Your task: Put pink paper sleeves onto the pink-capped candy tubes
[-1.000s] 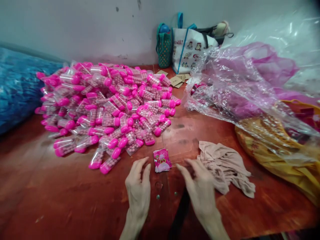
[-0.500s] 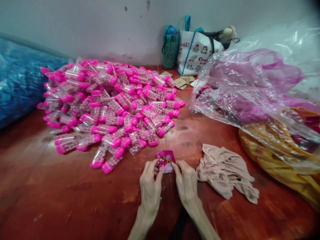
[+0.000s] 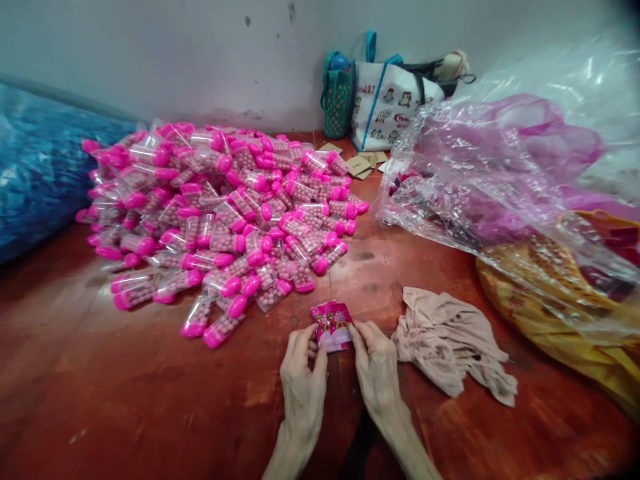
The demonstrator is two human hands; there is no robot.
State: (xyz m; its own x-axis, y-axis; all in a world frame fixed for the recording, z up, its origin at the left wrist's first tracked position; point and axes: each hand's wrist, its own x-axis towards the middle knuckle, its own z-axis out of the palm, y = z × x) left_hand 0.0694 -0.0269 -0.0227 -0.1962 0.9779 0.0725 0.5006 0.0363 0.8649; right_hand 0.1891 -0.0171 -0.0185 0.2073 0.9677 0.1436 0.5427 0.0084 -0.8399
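My left hand (image 3: 303,363) pinches the left side of some small pink printed labels (image 3: 331,325). At their right edge, the thumb and fingers of my right hand (image 3: 375,360) are closed on the same labels. Two label faces show, fanned partly over each other, with white and green pictures on magenta. How many lie in the stack I cannot tell. Beyond my hands is a big heap of clear plastic tubes (image 3: 227,230) with bright pink caps, filled with pink beads. The nearest tube (image 3: 224,329) lies to the left of the labels.
A crumpled beige cloth (image 3: 450,337) lies right of my right hand. Clear plastic sheeting (image 3: 450,193) covers pink and yellow bags (image 3: 540,320) farther right. A blue bag (image 3: 45,167) borders the heap. By the wall stand a white tote (image 3: 380,107), a green bottle holder (image 3: 336,103) and cardboard pieces (image 3: 361,165).
The labels have spread apart sideways: a single face showed before, two overlapping faces show now. My right hand has shifted slightly right with the right-hand label. The heap is unchanged.
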